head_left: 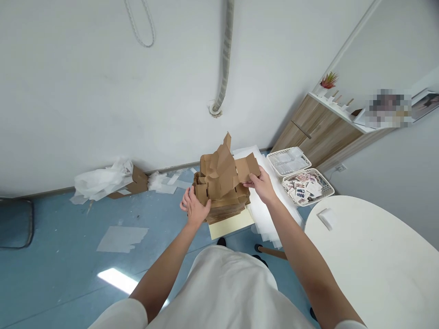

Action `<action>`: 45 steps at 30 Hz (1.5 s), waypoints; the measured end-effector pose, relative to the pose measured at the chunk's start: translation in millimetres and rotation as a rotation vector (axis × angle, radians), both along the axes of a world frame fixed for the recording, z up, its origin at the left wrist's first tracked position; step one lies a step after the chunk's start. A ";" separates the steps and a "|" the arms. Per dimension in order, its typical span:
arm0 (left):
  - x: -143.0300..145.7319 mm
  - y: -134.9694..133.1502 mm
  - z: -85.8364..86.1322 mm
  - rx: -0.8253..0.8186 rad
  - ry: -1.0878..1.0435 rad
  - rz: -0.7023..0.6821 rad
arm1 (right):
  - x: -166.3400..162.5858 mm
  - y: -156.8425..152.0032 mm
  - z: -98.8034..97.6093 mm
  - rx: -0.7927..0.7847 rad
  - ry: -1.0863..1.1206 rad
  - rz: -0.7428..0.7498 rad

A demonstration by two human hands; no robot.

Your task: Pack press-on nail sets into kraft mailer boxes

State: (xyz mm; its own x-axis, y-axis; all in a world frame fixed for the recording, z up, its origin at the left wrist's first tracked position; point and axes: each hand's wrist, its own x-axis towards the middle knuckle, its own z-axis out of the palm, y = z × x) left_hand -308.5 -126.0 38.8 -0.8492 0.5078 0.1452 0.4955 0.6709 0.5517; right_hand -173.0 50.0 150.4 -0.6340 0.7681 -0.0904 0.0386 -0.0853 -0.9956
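Observation:
A tall stack of flat brown cardboard blanks (226,205) stands on a pale yellow sheet (231,225) on the blue floor in front of me. My left hand (195,206) presses against the stack's left side, fingers curled round its edge. My right hand (262,185) pinches the right flap of a partly folded brown cardboard piece (224,169) that sits crumpled and raised on top of the stack.
White foam sheets (270,214) lie to the right of the stack. Two white baskets (290,161) (325,185) stand beyond them, one holding small packets. A round white table (373,256) fills the lower right. Crumpled white wrap (103,180) and cardboard scraps lie by the wall at left.

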 end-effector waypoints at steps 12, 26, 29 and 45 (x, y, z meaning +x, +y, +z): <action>24.5 65.2 3.7 -0.156 -0.268 -0.311 | 79.6 16.4 -10.3 -0.053 0.022 -0.218; 131.4 140.0 24.5 0.128 -0.134 -0.701 | 264.9 -10.8 -45.3 0.296 -0.386 -0.891; 176.9 148.5 29.0 0.159 -0.106 -0.806 | 317.4 -31.3 -51.5 0.283 -0.523 -0.964; 424.1 174.0 5.1 -0.247 -0.163 -1.326 | 535.0 -140.3 -120.2 0.003 -0.699 -1.104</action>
